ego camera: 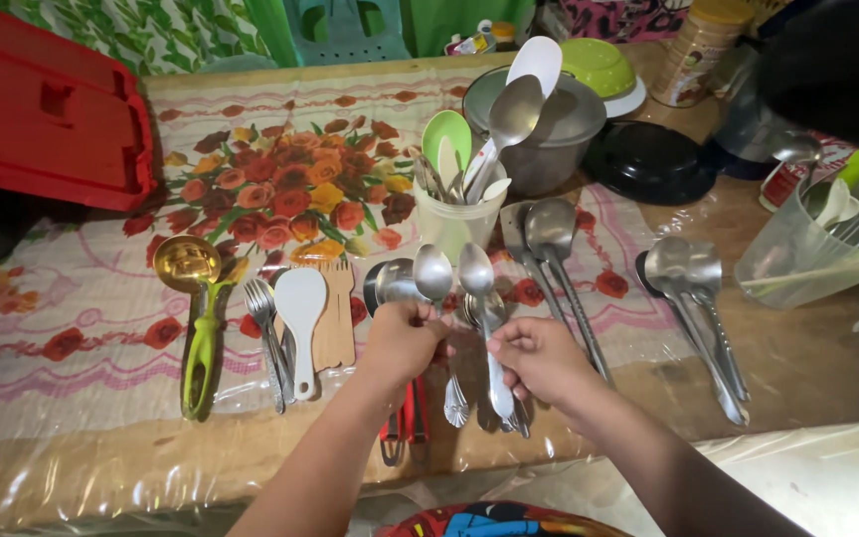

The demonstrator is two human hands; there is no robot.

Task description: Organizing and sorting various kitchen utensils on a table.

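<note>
Two hands over flowered tablecloth (101, 288), near front table edge. Left hand (402, 341) fingers curled tight around steel spoon (433, 273), bowl pointing up. Right hand (541, 358) fingers closed on second spoon (476, 270) handle, just beside first. More spoons lie flat under both hands. Forks (268, 328), white spatula (300, 318) lie left; plastic cup (454, 219) with utensils stands behind.

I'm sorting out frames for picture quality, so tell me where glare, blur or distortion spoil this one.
Head view: glare streaks the clear plastic sheet along the table's near edge; the shiny steel spoon in the left hand carries bright highlights; a dark blurred shape fills the top right corner; the table edges bow from wide-angle distortion.
</note>
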